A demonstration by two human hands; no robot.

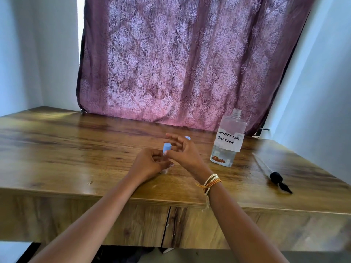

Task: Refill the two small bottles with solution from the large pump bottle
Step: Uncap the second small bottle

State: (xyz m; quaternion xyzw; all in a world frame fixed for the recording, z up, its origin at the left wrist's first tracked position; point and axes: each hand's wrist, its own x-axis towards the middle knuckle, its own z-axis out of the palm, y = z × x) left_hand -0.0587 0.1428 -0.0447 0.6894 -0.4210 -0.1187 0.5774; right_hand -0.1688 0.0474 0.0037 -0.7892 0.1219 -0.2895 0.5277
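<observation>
A small bottle with a blue cap stands at the middle of the wooden table. My left hand wraps its body, which is mostly hidden. My right hand has thumb and finger on the blue cap, other fingers spread. Behind my right hand only the blue cap of a second small bottle shows. The large clear bottle, labelled "contact lens solution", stands uncapped to the right, with a little liquid at the bottom. Its pump, a black head on a long clear tube, lies on the table further right.
A purple patterned curtain hangs behind the table. White walls close in on the left and right. The table's front edge runs just under my forearms, with drawer fronts below it.
</observation>
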